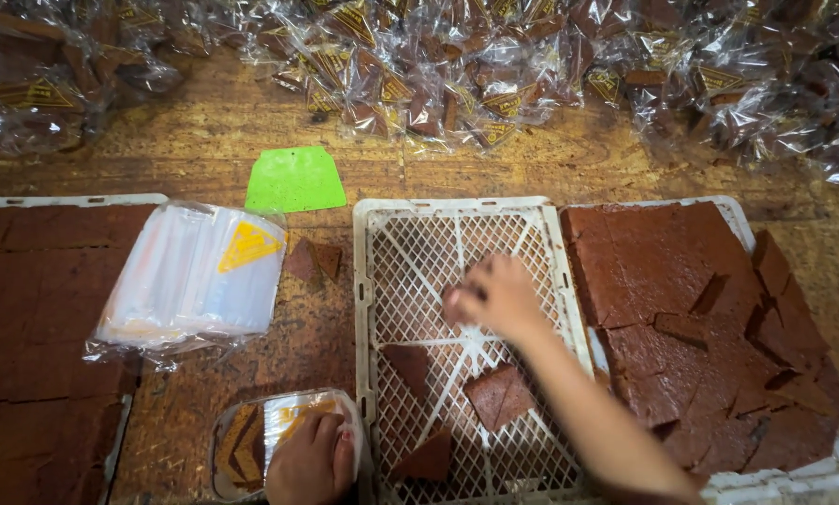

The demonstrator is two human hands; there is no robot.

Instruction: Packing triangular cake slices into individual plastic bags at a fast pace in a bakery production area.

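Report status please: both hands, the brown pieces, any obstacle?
Right hand over white grid tray, fingers closed on a brown piece. Left hand pressing clear bag with pieces inside. Three loose pieces on tray. Nothing blocking.

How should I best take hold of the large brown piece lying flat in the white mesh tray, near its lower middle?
Grip the brown piece by its two long side edges, coming from above with spread fingers. It lies flat on the mesh tray, so nothing can slip under it, and no other piece touches it. It looks soft, so probably pinch lightly.
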